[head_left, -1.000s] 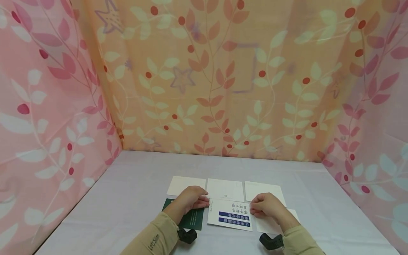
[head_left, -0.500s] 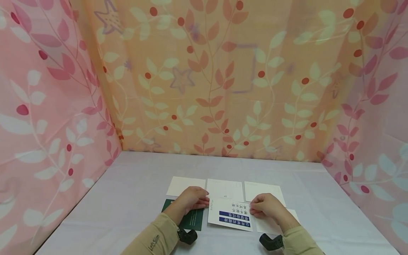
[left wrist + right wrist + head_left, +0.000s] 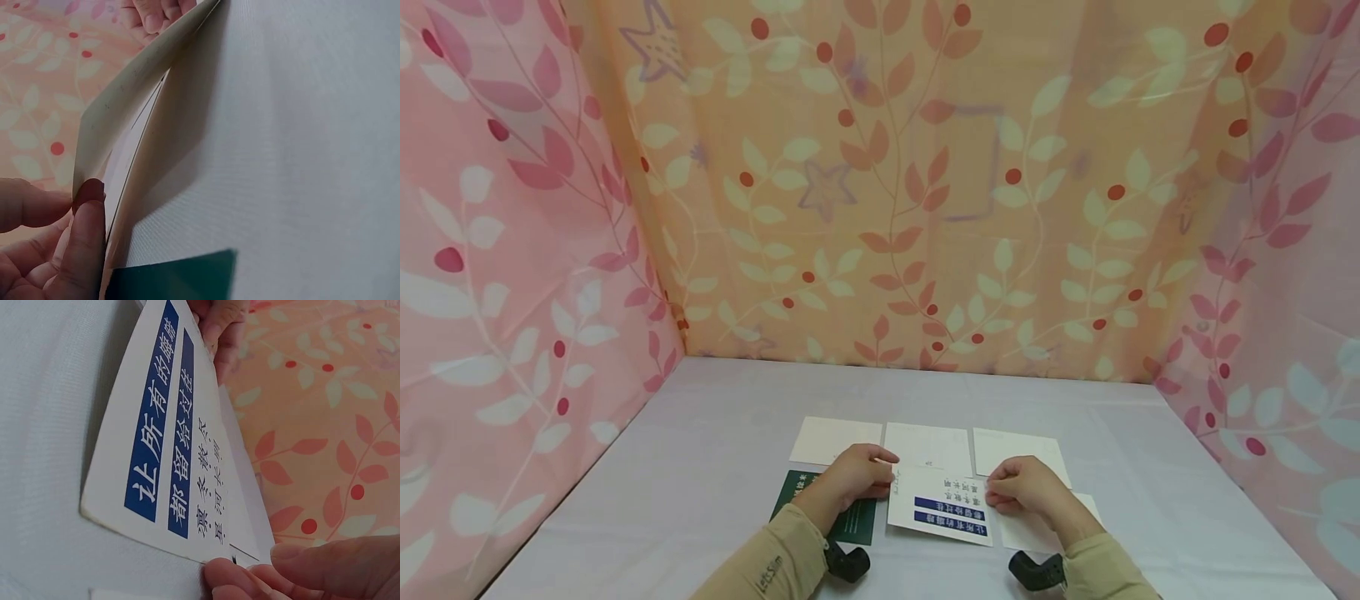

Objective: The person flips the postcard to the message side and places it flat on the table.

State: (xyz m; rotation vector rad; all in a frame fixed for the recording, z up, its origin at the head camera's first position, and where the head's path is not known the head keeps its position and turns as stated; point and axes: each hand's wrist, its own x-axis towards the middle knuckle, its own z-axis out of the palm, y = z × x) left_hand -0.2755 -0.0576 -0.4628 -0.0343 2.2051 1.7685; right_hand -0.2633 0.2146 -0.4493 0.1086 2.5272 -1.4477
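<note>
A white postcard (image 3: 938, 505) with Chinese characters, two lines of them on blue bands, lies between my hands in the head view. Its near edge is tilted off the table. My left hand (image 3: 855, 479) holds the left edge; in the left wrist view its fingertips (image 3: 89, 215) are on both sides of the card. At the right edge, my right hand (image 3: 1028, 487) pinches the far corner. In the right wrist view the printed face (image 3: 169, 450) is plain to see. A dark green card (image 3: 856, 523) is partly hidden under my left hand.
Three whitish cards, left (image 3: 835, 440), middle (image 3: 927, 447) and right (image 3: 1018, 450), form a row behind. Another white card (image 3: 1030, 532) lies partly beneath my right hand. All rest on a white-covered table (image 3: 715, 450), with patterned cloth (image 3: 880, 183) around it.
My left hand has shifted slightly to the right, its upper finger reaching a little further over the card's left edge. The right hand and the cards stay nearly where they were.
</note>
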